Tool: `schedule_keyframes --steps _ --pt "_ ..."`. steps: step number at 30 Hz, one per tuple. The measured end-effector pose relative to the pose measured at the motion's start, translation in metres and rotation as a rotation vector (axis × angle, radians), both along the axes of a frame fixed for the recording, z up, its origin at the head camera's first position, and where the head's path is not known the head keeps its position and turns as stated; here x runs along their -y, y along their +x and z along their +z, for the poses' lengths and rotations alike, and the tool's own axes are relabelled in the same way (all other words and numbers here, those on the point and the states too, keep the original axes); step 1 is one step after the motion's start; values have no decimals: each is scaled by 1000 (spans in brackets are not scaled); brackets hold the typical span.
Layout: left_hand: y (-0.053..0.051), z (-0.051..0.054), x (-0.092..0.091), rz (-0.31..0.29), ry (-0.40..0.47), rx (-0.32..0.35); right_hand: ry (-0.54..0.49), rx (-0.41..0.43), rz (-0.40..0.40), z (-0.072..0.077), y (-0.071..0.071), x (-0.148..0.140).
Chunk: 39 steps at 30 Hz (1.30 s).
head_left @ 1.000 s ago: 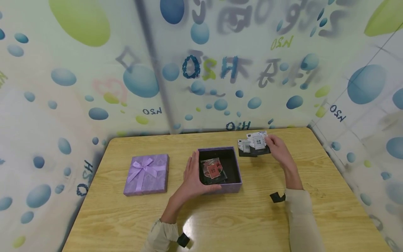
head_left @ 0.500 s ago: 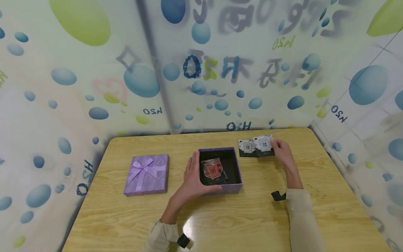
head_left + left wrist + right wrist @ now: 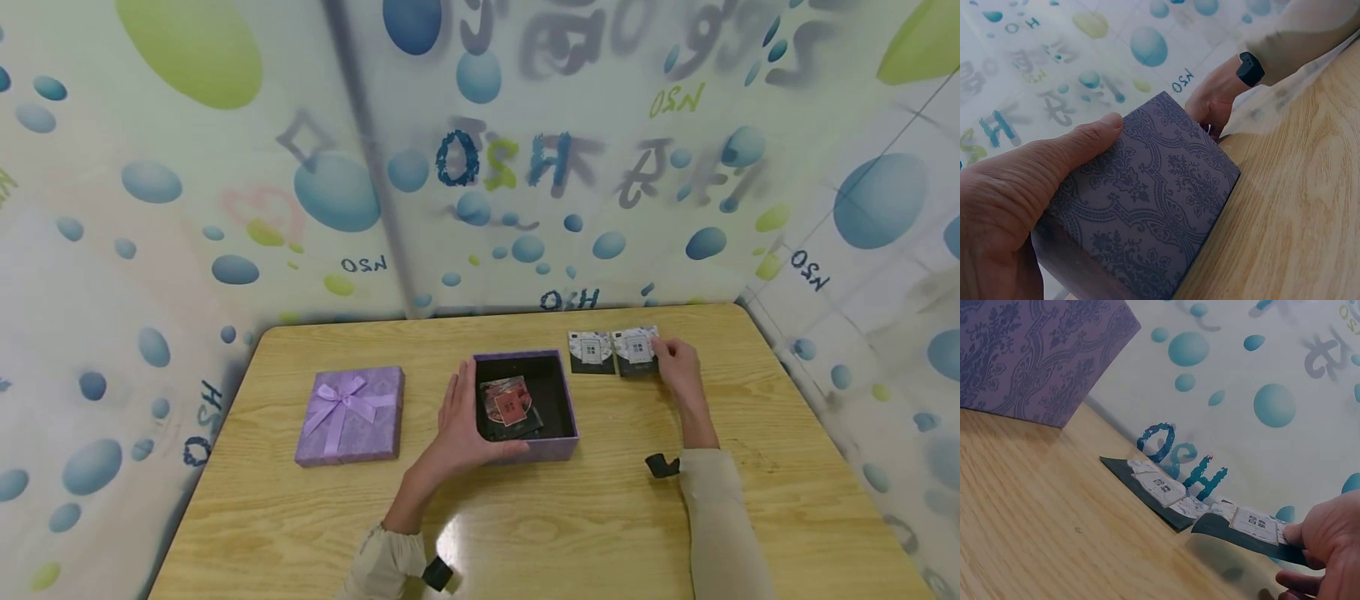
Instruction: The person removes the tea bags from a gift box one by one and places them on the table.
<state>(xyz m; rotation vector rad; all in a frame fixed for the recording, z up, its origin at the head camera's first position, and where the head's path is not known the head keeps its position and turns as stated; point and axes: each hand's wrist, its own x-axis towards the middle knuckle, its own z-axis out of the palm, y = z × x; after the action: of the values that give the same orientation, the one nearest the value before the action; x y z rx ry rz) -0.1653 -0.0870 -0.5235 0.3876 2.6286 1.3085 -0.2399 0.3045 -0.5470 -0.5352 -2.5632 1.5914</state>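
My left hand [image 3: 461, 433] rests against the front left corner of an open purple gift box [image 3: 551, 450]. Its fingers lie straight along the left wall, and the thumb [image 3: 1094, 137] stretches over the patterned front wall. Inside the dark box lies a red and black square packet [image 3: 510, 407], with another dark edge showing beneath. Right of the box, my right hand [image 3: 678, 367] pinches the right edge of a flat black and white packet [image 3: 1250, 528], which is slightly raised off the table. A matching packet [image 3: 1160, 494] lies flat beside it, on the left.
A purple box lid [image 3: 348, 417] with a ribbon bow lies left of the box on the wooden table [image 3: 585, 533]. A wall [image 3: 480, 250] printed with coloured drops stands behind the table's back edge.
My right hand has moved right and slightly down with its packet, drawing it off the other one, so the two are now side by side. The left hand and box stay put.
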Motion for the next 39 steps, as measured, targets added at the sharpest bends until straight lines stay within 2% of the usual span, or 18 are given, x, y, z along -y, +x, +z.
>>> schedule_keyframes --steps 9,15,19,26,34,39 --pt "0 -1 -1 -5 9 8 79 -41 -118 -9 -1 1" --pt "0 -2 -1 -4 7 7 132 -88 -160 -14 -3 2" --pt "0 -2 -1 -4 10 8 137 -57 -150 -13 -3 2" --pt "0 -2 -1 -2 9 10 237 20 -94 -15 -2 4" --pt "0 -3 -2 -4 10 5 247 -16 -136 -25 -3 6" --pt "-1 -1 -1 -1 1 13 241 -26 -152 -26 -6 10"
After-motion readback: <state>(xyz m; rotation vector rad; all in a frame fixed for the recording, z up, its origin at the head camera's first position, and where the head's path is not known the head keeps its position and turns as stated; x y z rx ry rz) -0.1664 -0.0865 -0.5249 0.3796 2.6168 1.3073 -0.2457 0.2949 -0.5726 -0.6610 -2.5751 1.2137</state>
